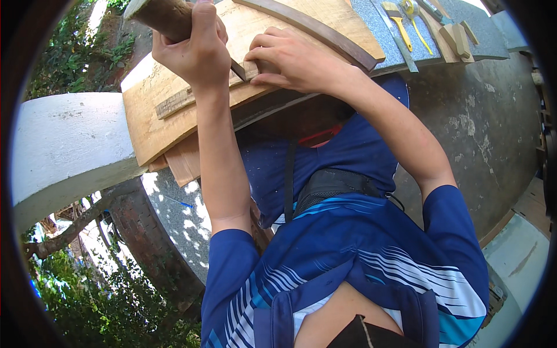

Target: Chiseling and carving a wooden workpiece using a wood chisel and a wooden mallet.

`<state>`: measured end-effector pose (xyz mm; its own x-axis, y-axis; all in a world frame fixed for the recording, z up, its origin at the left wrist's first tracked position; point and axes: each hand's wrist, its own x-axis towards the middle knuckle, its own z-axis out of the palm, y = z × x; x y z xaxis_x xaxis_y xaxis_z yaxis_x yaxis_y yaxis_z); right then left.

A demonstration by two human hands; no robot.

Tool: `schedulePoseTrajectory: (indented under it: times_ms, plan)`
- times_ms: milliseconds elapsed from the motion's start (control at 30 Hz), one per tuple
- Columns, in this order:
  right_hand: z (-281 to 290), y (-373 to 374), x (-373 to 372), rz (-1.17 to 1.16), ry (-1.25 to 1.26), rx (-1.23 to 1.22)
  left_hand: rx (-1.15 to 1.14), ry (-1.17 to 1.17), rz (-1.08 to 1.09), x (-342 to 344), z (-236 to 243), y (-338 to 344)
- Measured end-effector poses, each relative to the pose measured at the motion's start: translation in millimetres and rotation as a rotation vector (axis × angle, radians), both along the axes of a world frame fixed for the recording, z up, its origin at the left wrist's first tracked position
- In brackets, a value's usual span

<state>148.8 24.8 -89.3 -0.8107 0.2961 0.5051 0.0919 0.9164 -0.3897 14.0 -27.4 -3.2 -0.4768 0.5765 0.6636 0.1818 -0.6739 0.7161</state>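
- Fingers of the left hand [197,55] are closed around a thick wooden piece [164,18], raised above the pale wooden board [142,124]; its far end is cut off from my view.
- From my remote place, I judge this piece solid, stiff and rather heavy, so I would take hold around its narrower part with a full fist.
- Fingers of the right hand [296,61] are bent and gripping a brown wooden piece [266,66], over the near edge of the board.
- Beside these fingertips stands a dark blade-like piece [237,70]; I cannot tell what carries it. Its edge may be sharp, so I would not touch it there.
- Narrow wooden strip [176,103] lies on the board, near its front edge. It should be light and stiff; I would press it from above, away from the blade.
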Motion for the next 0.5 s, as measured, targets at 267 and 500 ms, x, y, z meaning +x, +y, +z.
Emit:
schedulePoseTrajectory:
  times_ms: [267, 500]
  plan:
    - [40, 22, 58, -0.59, 0.075, 0.519, 0.031, -0.06, 0.002, -9, 5, -1]
    - [65, 31, 68, -0.532, -0.07, -0.174, 0.034, 0.036, 0.045, -10, -5, 4]
